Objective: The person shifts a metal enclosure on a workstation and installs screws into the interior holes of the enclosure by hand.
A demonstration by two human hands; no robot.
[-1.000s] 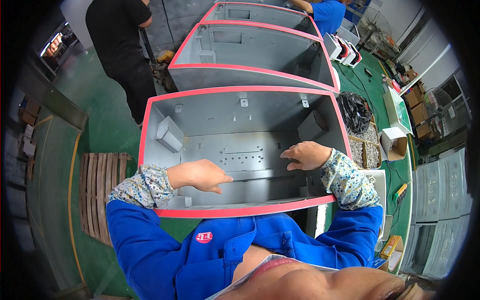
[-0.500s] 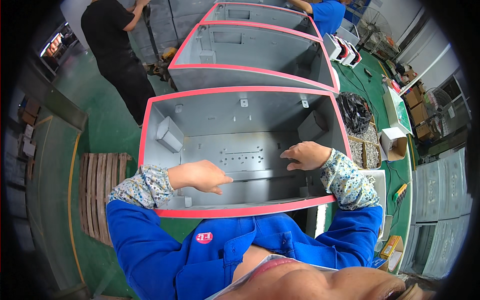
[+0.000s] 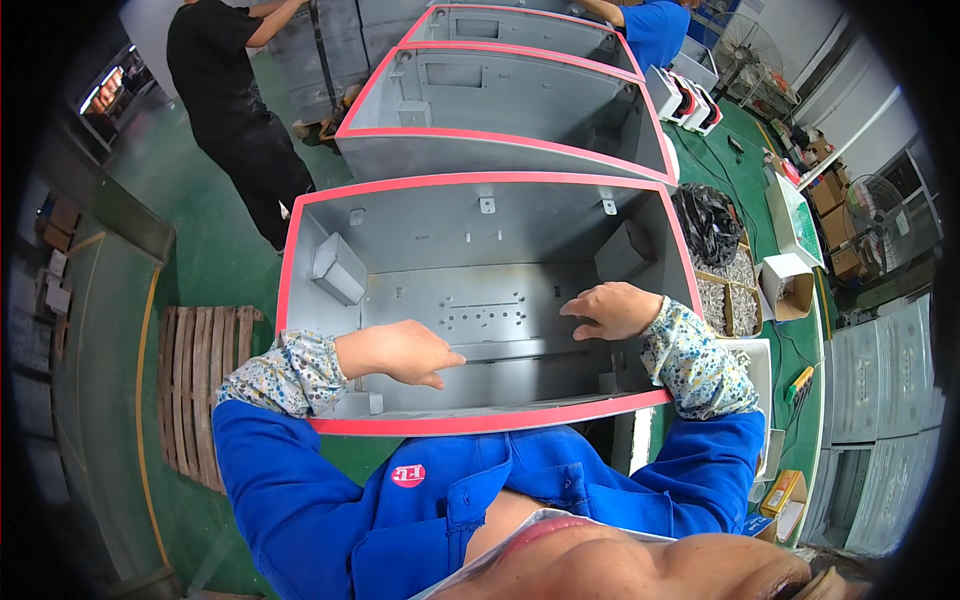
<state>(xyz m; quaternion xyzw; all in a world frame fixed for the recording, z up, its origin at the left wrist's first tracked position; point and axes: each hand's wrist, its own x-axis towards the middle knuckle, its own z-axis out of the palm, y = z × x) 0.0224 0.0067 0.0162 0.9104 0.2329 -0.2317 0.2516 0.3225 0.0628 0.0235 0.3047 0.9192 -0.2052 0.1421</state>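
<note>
A grey metal cabinet lies open side up in front of me, its rim edged with a pink-red strip. Over its near left part, my left hand hovers with fingers pointing right and nothing in it. My right hand is above the right part, palm down, fingers stretched left and also without anything in them. Between and beyond the hands, the cabinet floor shows a group of holes and small dark pieces. Patterned sleeve covers on both forearms cross the rim.
More grey cabinets with red rims stand behind. On the right are trays of small metal parts, a black plastic bag and an open carton. A wooden pallet lies left. A person in black stands at the far left, another in blue at the back.
The person in black has shifted slightly right, together with the upright item they hold. My hands and the cabinet look unmoved.
</note>
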